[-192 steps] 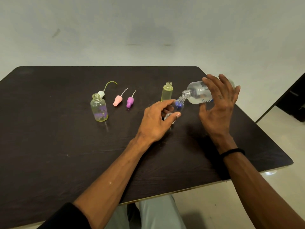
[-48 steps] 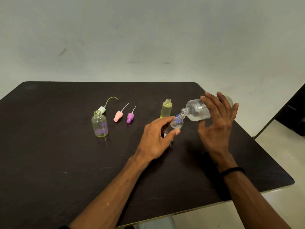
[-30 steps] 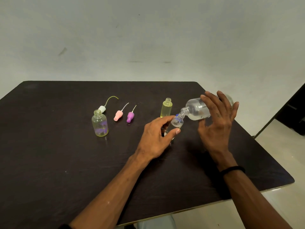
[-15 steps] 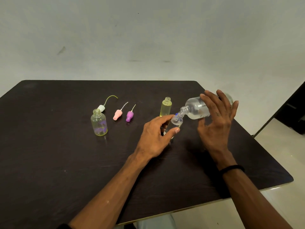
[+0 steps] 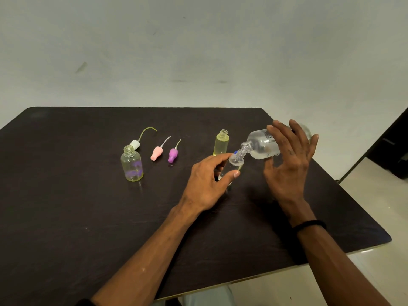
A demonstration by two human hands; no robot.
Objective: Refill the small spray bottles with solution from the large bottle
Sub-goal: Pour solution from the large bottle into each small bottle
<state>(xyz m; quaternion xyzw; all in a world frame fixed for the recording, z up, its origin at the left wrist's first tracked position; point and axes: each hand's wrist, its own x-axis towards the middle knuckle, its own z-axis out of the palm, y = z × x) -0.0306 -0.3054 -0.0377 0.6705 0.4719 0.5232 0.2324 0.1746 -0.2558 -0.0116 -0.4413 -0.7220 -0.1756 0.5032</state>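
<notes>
Pour under way at the right-centre of the dark matt bench (image 5: 88,217). Right hand (image 5: 289,160) holds the large clear plastic bottle (image 5: 262,144) tipped almost level, fingers draped over its body and the thumb below; its open neck meets the mouth of the small clear spray bottle (image 5: 235,164), which stands on the bench tilted toward it. Left hand (image 5: 207,184) pinches that small bottle between thumb and forefinger at its shoulder; the lower body is hidden behind the fingers. Small bottle judged light, thin-walled and easily tipped or squeezed, likely slick if wetted, so best held low on the shoulder without crushing; the large one carries shifting liquid weight and wants a full wrap round the body, as now. Narrow mouth suggests spill risk if the tilt steepens. A slim yellow-tinted open bottle (image 5: 221,143) stands just behind the left fingertips. Well to the left stands a rounder clear bottle with purple print (image 5: 131,165), open, with a white cap and curved tube (image 5: 136,142), a pink spray top (image 5: 156,153) and a purple spray top (image 5: 172,154) lying near it. Against half a second ago, little differs: both hands keep the same holds, necks remain together, and the bystander bottles and tops have not shifted. Liquid level in the small bottle cannot be read.
</notes>
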